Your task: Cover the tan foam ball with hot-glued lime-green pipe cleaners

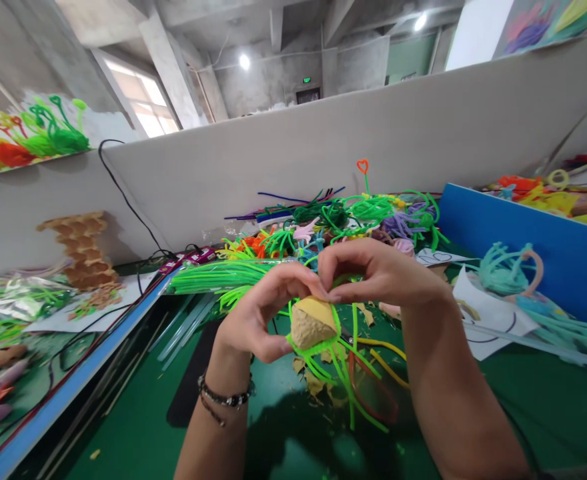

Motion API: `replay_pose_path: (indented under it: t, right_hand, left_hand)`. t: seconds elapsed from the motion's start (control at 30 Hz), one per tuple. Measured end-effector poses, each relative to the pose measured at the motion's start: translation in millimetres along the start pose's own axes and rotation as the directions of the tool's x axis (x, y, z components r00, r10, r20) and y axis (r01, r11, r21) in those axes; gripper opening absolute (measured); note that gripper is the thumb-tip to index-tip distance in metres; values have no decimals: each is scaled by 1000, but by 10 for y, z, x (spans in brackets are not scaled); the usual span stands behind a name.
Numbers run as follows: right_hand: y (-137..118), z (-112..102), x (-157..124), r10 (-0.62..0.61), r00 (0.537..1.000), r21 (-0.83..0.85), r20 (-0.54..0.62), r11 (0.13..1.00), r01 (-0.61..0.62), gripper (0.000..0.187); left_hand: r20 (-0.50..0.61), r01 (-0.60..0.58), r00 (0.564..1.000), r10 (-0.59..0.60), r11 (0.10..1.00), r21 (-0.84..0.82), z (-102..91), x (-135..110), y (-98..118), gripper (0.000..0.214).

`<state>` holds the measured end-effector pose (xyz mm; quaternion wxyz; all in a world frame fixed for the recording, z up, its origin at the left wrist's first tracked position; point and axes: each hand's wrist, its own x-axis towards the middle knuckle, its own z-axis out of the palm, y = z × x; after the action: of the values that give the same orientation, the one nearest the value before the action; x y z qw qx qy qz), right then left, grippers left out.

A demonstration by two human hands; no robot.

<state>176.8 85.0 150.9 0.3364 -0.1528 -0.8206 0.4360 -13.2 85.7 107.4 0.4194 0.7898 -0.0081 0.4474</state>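
A rough tan foam lump [313,327] with a smoother yellow top is held up over the table. Bright green pipe cleaners [337,323] run around its edge, and their loose ends hang below. My left hand [268,307] grips the lump from the left, thumb low and fingers across the top. At its upper right edge, the thumb and forefinger of my right hand [373,273] are pinched together. Green strand shows beside those fingertips, though the pinch itself is mostly hidden. Beneath the lump, scissors with yellow handles [386,360] lie among tan scraps [314,385].
Bagged green pipe cleaners [216,277] lie behind my left hand, before a heap of coloured ones [323,213]. A blue panel [518,247] stands right, near pale blue pipe cleaners [506,270]. A pink glue gun [3,393] and cables lie left. A grey partition [273,160] closes the back.
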Motion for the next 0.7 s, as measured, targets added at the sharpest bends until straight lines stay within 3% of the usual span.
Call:
replay_pose_path:
  t: [0.23,0.37,0.43,0.57,0.7]
  right_hand:
    - [-1,84,36,-57,969,-128,-242,991,27,8]
    - [11,103,64,-166,876,-289,-454,957,31,11]
    - [-15,107,46,-209,827,-346,-521,938,19,9]
    - [-126,142,-34,-309,835,-440,-455,893,91,6]
    - [-231,208,-66,-399,810,-536,-430,835,127,14]
  left_hand:
    - [-151,-67,986,72,997,41,34,47,62,45]
    - [-228,-103,963,143,979,178,31,95,103,41]
    - [-282,-148,931,232,946,290,40,126,111,39]
    - [-376,-227,804,460,823,521,80,180,116,42]
    - [-348,-228,781,519,756,613,133,193,140,48]
